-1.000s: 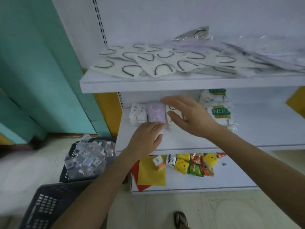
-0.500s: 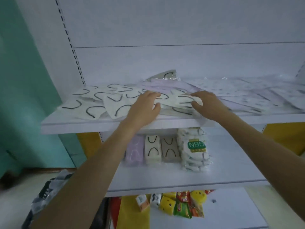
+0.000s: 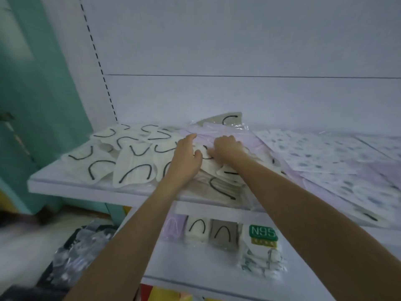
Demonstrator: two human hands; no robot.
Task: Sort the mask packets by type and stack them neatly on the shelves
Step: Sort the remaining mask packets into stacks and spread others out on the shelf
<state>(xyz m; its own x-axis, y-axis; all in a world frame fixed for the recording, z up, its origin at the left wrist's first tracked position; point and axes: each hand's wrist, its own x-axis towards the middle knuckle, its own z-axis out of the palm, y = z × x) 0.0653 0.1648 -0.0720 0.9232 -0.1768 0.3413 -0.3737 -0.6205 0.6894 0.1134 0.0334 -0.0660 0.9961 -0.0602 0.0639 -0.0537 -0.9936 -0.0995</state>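
Pinching pkt [image 3: 211, 168] nr edge [image 3: 86, 191]; R grip [image 3: 225, 148]

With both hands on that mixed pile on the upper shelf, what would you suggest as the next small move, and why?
Probably draw one cream packet out with the right hand while the left hand steadies the rest: grey packets and lilac packets overlap the cream ones here, and a cream stack already stands on the lower shelf.

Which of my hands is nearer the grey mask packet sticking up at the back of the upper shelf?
Right. The right hand lies just in front of the grey mask packet; the left hand sits further left and nearer the shelf's front edge.
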